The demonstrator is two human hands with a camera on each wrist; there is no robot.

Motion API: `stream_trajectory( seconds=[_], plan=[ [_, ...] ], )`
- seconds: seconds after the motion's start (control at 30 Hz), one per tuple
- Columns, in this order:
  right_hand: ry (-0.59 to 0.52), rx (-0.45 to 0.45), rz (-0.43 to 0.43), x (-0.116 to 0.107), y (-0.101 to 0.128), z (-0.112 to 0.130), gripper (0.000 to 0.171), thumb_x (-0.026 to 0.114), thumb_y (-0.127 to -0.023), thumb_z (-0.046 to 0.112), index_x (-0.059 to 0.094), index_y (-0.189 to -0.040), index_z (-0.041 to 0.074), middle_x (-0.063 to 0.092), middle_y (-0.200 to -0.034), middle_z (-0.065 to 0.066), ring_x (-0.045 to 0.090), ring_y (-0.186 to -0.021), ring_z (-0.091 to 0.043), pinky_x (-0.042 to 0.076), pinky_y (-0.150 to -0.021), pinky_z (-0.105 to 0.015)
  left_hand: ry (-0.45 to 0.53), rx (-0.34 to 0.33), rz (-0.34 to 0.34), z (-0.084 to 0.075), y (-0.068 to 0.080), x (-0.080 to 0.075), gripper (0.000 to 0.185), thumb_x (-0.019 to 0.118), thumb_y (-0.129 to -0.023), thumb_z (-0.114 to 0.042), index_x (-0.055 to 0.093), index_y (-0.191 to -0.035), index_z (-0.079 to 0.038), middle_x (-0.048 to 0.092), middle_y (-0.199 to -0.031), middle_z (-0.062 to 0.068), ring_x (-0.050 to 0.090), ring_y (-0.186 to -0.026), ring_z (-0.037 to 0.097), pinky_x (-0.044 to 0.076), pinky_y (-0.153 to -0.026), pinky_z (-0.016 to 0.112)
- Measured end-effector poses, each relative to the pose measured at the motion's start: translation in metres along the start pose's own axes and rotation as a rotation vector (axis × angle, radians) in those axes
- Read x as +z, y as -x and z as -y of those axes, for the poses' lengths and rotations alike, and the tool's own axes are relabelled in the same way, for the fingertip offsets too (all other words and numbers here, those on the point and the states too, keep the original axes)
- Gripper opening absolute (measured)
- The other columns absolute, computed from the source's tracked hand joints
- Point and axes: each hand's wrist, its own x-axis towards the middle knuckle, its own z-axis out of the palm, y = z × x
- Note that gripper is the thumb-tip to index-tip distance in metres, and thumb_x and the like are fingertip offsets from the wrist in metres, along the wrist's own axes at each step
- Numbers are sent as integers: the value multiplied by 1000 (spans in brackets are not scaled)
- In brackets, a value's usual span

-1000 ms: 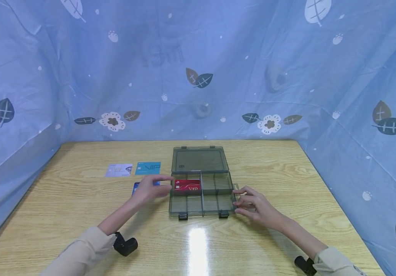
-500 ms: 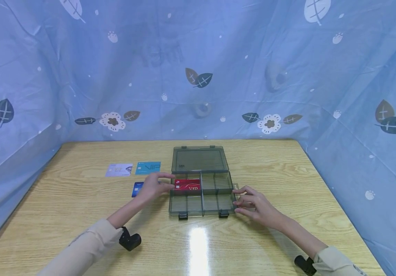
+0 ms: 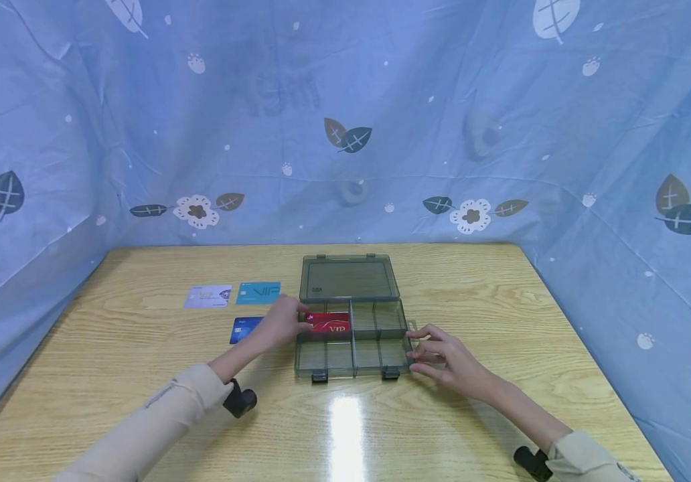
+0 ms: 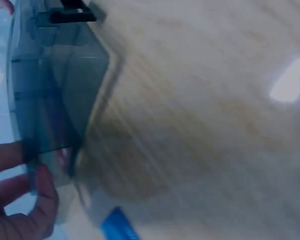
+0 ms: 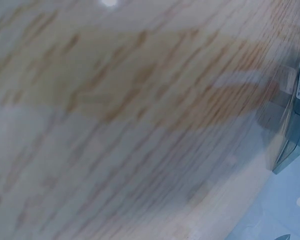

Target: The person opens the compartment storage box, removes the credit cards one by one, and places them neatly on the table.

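The red card [image 3: 329,325] lies flat, long axis left-right, in the box [image 3: 351,355] (lid open); left hand [image 3: 282,321] grip pinches its end, right hand [image 3: 442,355] grip relaxed against the box side.

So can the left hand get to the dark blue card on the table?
Probably yes. The dark blue card lies flat on the table right beside the left hand, with nothing on top of it. That hand is at the red card in the box.
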Motion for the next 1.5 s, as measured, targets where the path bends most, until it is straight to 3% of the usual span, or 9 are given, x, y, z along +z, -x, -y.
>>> stream_trajectory(
  seconds=[0.1,0.27,0.4,0.57,0.8,1.17,1.23,1.33,1.5],
  plan=[
    [-4,-11,-4,1,0,-1,14,67,-71,-13,60,-77,-2,49,-105,-29,63,-80,-32,53,-66,-32,-172,-7,44,-7,-5,0,25,71,-77,-15,66,-86,8,62,-84,14,48,-88,26,45,-74,38],
    [-10,-25,-1,1,0,0,14,66,-72,-13,60,-77,-2,48,-104,-30,63,-79,-33,53,-66,-35,-297,-27,149,-16,-9,-1,21,67,-81,-14,59,-76,5,56,-72,11,41,-77,22,44,-63,32],
    [-9,-36,3,0,0,1,13,66,-72,-13,60,-78,-3,48,-104,-30,62,-78,-34,53,-65,-36,-224,-82,177,-20,-8,-3,18,65,-82,-9,59,-87,7,56,-82,14,40,-80,22,43,-56,28],
    [5,-55,-8,-1,0,1,15,67,-70,-14,60,-78,-3,48,-103,-29,62,-77,-34,53,-65,-36,-152,-94,145,-20,-4,-3,12,62,-82,-3,57,-88,7,48,-87,18,44,-69,20,41,-51,26],
    [1,-57,-9,0,-1,1,16,67,-69,-14,60,-77,-3,48,-103,-29,62,-77,-34,53,-65,-35,-135,-97,86,-18,1,0,14,58,-85,-3,56,-91,9,41,-114,33,47,-54,17,40,-45,25],
    [7,-48,-17,0,1,-2,15,67,-70,-14,61,-78,-2,48,-104,-29,63,-78,-32,53,-64,-35,49,-8,-42,-11,7,1,29,61,-84,-6,59,-107,12,58,-108,23,55,-87,28,46,-71,37],
    [6,-50,-20,0,1,-2,15,67,-70,-14,61,-78,-2,49,-104,-29,63,-77,-32,53,-64,-35,36,3,-82,-12,9,1,30,63,-83,-9,61,-106,9,57,-112,22,49,-105,31,41,-86,43],
    [4,-55,-24,1,1,-2,16,67,-70,-14,61,-78,-2,49,-103,-29,62,-77,-33,53,-64,-35,35,11,-142,-13,13,2,33,66,-81,-12,61,-108,6,50,-120,23,32,-121,37,31,-94,53],
    [3,-60,-29,2,1,-2,16,67,-69,-14,61,-78,-2,49,-103,-30,63,-76,-33,53,-63,-36,139,12,-162,-15,18,3,38,67,-81,-11,57,-114,4,48,-118,21,40,-112,34,39,-89,47]
  ],
)
